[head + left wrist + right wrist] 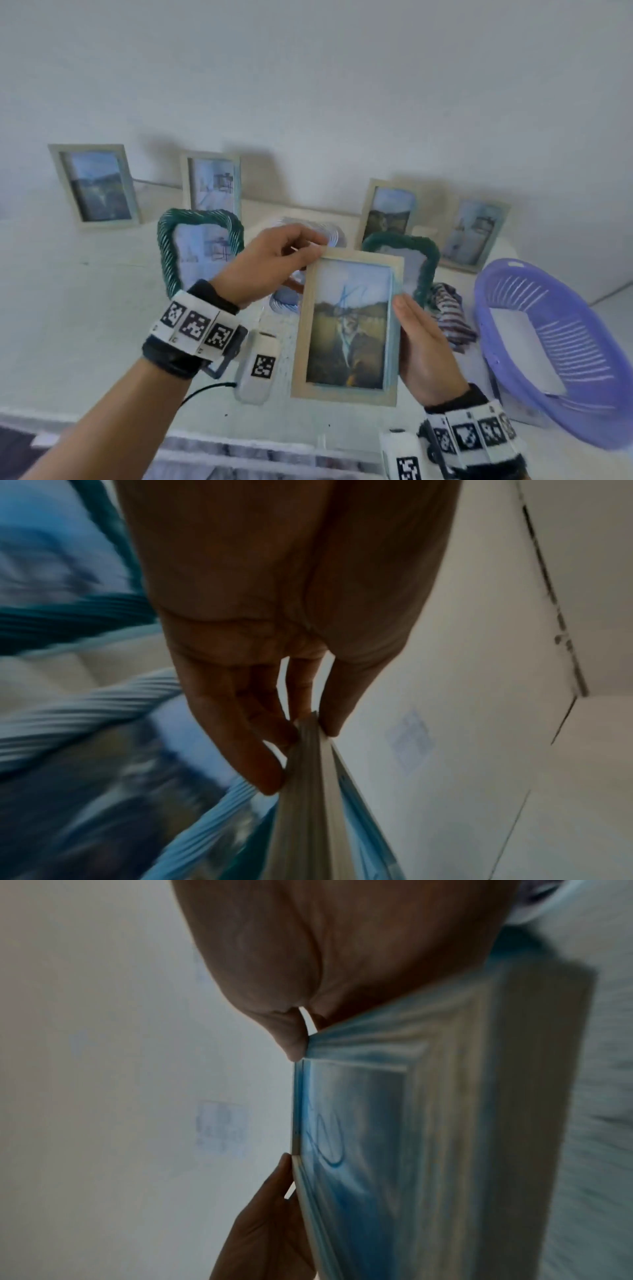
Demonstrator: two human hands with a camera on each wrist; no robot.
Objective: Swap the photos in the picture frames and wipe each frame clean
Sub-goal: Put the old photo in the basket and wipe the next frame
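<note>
- surface: white table (68, 308) set against a plain white wall (308, 68); standing frames in a row at the back, purple basket (548, 342) at right, striped cloth (452, 318) beside it.
- task item: beige picture frame (346, 329) held upright above the table.
- left hand (270, 263): fingers and thumb pinch the frame's top-left corner.
- right hand (424, 346): grips the frame's right edge.
- writing: none readable; only square black-and-white markers on the wristbands (195, 325).

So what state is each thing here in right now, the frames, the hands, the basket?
Held frame: lifted, photo inside, facing the person.
Left hand: pinches the frame's top left corner.
Right hand: grips its right edge.
Four plain frames: upright by the wall, photos in.
Green frame: upright, photo in.
Purple basket: tilted.
Striped cloth: crumpled on the table.
</note>
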